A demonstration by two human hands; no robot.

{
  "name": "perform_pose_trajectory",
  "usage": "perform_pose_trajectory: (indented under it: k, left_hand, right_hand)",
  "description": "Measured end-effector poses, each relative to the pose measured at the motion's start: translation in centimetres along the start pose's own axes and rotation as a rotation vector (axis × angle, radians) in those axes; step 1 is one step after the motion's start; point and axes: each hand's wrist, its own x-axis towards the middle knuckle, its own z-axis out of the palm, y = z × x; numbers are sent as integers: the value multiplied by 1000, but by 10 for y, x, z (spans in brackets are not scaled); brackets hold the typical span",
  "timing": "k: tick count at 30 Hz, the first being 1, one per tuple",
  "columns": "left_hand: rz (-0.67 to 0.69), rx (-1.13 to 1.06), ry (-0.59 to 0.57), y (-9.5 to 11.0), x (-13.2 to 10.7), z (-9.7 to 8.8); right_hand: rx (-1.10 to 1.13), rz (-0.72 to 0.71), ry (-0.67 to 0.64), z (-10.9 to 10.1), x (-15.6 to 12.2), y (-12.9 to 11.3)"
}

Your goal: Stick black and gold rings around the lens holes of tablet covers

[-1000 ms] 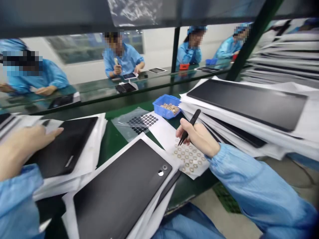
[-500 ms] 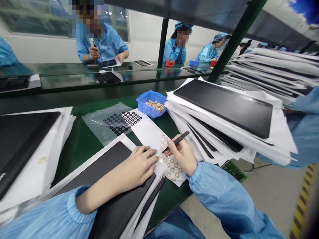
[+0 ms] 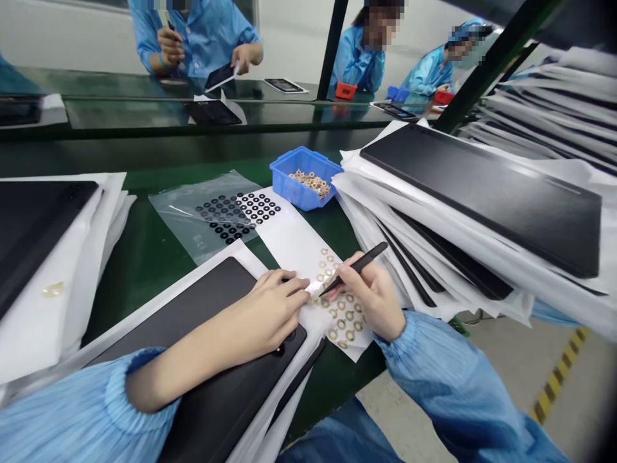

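The right hand (image 3: 373, 299) grips black tweezers (image 3: 359, 269) like a pen, wrist low, the tips angled down at a sheet of small gold rings (image 3: 343, 315) on white backing. The left forearm lies across a black panel (image 3: 207, 341). The left hand (image 3: 272, 307) reaches inward, its curled fingers (image 3: 294, 283) touching the sheet just beside the tweezer tips. A blue plastic bin (image 3: 301, 179) of rings sits farther along the green desk (image 3: 139, 296).

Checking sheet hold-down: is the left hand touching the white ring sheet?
Touching. Head view: the left hand has its fingertips resting on the white ring sheet.
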Motion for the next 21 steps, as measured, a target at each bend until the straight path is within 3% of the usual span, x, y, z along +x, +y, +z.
perform_pose_trajectory:
  k: [3, 8, 12, 21]
  left_hand:
    - [2, -34, 46, -2, -13, -3]
    - [1, 42, 148, 10, -62, -9]
    - [128, 137, 79, 21, -84, -9]
    - [91, 136, 45, 24, -75, -8]
  right_hand:
    - [144, 77, -176, 8, 1, -8]
    - [199, 225, -408, 30, 4, -8]
    - [214, 211, -399, 36, 1, 0]
    - [108, 182, -364, 35, -4, -5]
